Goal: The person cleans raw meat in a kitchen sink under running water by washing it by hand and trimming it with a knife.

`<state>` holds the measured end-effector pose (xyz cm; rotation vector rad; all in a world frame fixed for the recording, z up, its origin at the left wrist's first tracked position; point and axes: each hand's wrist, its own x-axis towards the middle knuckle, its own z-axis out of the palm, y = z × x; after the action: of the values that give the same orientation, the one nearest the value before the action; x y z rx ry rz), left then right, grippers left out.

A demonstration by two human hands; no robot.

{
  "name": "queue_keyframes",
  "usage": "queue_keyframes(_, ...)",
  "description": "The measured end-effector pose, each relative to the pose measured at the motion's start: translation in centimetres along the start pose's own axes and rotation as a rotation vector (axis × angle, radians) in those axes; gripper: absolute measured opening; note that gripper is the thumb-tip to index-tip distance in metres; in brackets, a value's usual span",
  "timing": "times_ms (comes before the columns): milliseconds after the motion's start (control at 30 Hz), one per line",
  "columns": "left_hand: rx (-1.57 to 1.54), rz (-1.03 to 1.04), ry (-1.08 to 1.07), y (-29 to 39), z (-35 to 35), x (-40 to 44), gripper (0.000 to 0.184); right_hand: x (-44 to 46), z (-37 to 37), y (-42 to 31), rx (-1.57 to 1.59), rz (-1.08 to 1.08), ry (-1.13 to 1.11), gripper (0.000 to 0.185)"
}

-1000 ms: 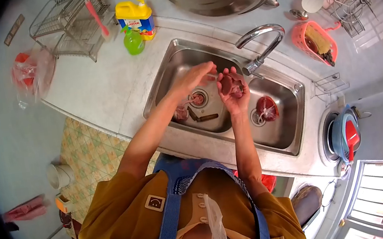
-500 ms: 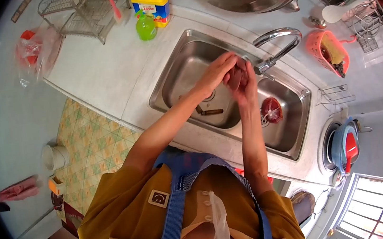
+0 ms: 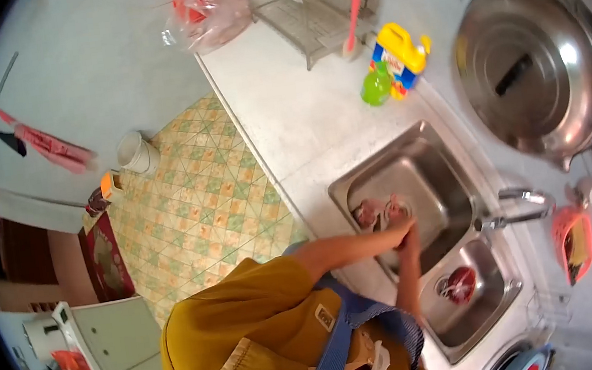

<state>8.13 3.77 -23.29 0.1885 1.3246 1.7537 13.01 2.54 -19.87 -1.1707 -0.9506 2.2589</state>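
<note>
My left hand and my right hand are closed together, fingers against each other, low over the left basin of a steel double sink. Whatever may be between them is hidden. Just beyond my hands, pinkish pieces that look like meat lie on the basin floor, some of them around the drain. A clear bag of dark red meat rests in the right basin. The curved tap stands at the rear of the sink, right of my hands.
A yellow-and-blue jug and a green pump bottle stand behind the sink. Further left is a wire rack. A large lidded steel pan sits at the back right. A pink basket hangs beyond the tap. A white bucket stands on the tiled floor.
My view has turned left. Both hands have come down from beside the tap, where they were around a reddish piece, to the near side of the left basin. Pinkish pieces now show there.
</note>
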Motion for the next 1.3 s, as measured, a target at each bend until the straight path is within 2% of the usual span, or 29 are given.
queue_keyframes(67, -0.012, -0.063, 0.291, -1.0, -2.9, -2.7, 0.029, 1.4, -1.4, 1.9, -0.095, -0.018, -0.027, 0.031)
queue_keyframes(100, -0.019, -0.069, 0.297, 0.5, -2.4, -2.9, 0.029, 2.0, -1.4, 0.2, -0.379, -0.160, -0.085, 0.030)
queue_keyframes(133, 0.137, 0.061, 0.231, 4.7, -1.2, -3.3, 0.030, 2.6, -1.4, -1.6, -0.696, -0.326, -0.098, 0.029)
queue_keyframes(200, 0.063, 0.382, 0.137, 12.9, 3.1, -6.7, 0.033, 2.6, -1.3, -4.3, -1.135, -0.619, -0.025, 0.028)
queue_keyframes(267, -0.269, 0.501, -0.161, 22.7, 5.7, -12.2, 0.035, 1.6, -1.0, -6.1, -1.227, -0.745, 0.028, 0.029)
queue_keyframes(300, -0.200, 0.690, -0.280, 24.3, 5.8, -13.5, 0.037, 1.0, -1.0, -6.7, -1.220, -0.765, 0.046, 0.030)
queue_keyframes(333, 0.076, 0.978, -0.184, 25.6, 5.4, -14.5, 0.036, 0.4, -0.9, -7.2, -1.213, -0.781, 0.058, 0.030)
queue_keyframes(400, 0.084, 1.320, -0.259, 24.6, 3.9, -13.9, 0.038, -0.1, -0.4, -6.9, -1.110, -0.760, 0.052, 0.031)
queue_keyframes(433, -0.066, 1.092, -0.393, 21.6, 3.0, -12.4, 0.041, -0.3, -0.2, -6.3, -1.024, -0.729, 0.034, 0.031)
queue_keyframes(500, 0.408, 0.535, -0.039, 16.2, -0.7, -8.5, 0.049, 0.4, 0.4, -3.4, -0.709, -0.590, -0.066, 0.032)
queue_keyframes(533, 0.765, 0.108, -0.075, 12.9, -2.5, -5.8, 0.051, 0.4, 0.6, -1.7, -0.474, -0.482, -0.121, 0.033)
queue_keyframes(600, 0.370, -0.110, -0.369, 11.1, -6.3, -2.0, 0.060, -0.1, 1.2, 0.0, -0.052, -0.256, -0.265, 0.034)
queue_keyframes(633, 0.620, 0.089, -0.244, 11.3, -8.0, -1.9, 0.060, -0.4, 2.1, -0.1, 0.150, -0.149, -0.337, 0.034)
queue_keyframes(667, 0.858, 0.281, -0.118, 11.1, -9.4, -2.2, 0.060, -2.0, 3.7, -2.1, 0.480, 0.057, -0.279, 0.036)
queue_keyframes(733, 0.781, 0.485, -0.283, 14.2, -12.2, -2.8, 0.059, -5.0, 7.2, -4.9, 0.409, -0.098, -0.296, 0.040)
queue_keyframes(800, 0.656, 0.167, -0.564, 24.3, -14.7, -8.3, 0.060, -6.0, 9.4, -6.5, 0.265, -0.346, -0.338, 0.043)
queue_keyframes(833, 0.557, 0.153, -0.650, 26.3, -16.5, -9.8, 0.061, -6.1, 10.5, -6.0, 0.357, -0.398, -0.342, 0.044)
queue_keyframes(867, 0.559, 0.160, -0.648, 26.5, -18.1, -9.6, 0.061, -6.1, 11.3, -5.4, 0.450, -0.446, -0.344, 0.044)
queue_keyframes(933, 0.832, 0.232, -0.790, 26.4, -21.0, -8.5, 0.056, -4.4, 11.6, -3.5, 0.594, -0.302, -0.326, 0.043)
queue_keyframes(967, 1.486, 0.427, -0.725, 30.6, -22.7, -11.5, 0.048, -1.6, 9.1, -2.8, 0.298, -0.252, -0.242, 0.040)
queue_keyframes(1000, 1.479, 0.427, -0.722, 30.8, -24.5, -11.3, 0.048, 2.0, 5.3, -1.7, 0.353, -0.116, 0.114, 0.037)
queue_keyframes(1067, 0.833, 0.625, -0.650, 30.1, -28.2, -9.4, 0.041, 1.6, 7.0, -0.7, 0.469, -0.164, -0.203, 0.036)
queue_keyframes(1100, 0.946, 0.567, -0.525, 30.7, -29.4, -8.8, 0.038, 1.4, 8.7, -1.2, 0.466, -0.175, -0.284, 0.036)
queue_keyframes(1133, 0.943, 0.563, -0.520, 31.2, -31.0, -8.0, 0.038, 1.3, 10.2, -1.5, 0.469, -0.185, -0.360, 0.036)
queue_keyframes(1200, 0.924, 0.850, -0.340, 34.8, -35.0, -8.0, 0.037, 0.2, 16.9, -2.8, 0.439, -0.214, -0.301, 0.037)
queue_keyframes(1267, 0.783, 0.729, -0.192, 38.2, -38.8, -9.1, 0.033, 0.0, 25.1, -3.5, 0.411, -0.176, -0.463, 0.039)
queue_keyframes(1300, 0.792, 0.749, -0.160, 39.5, -40.8, -9.4, 0.031, 0.3, 29.0, -3.7, 0.386, -0.145, -0.519, 0.040)
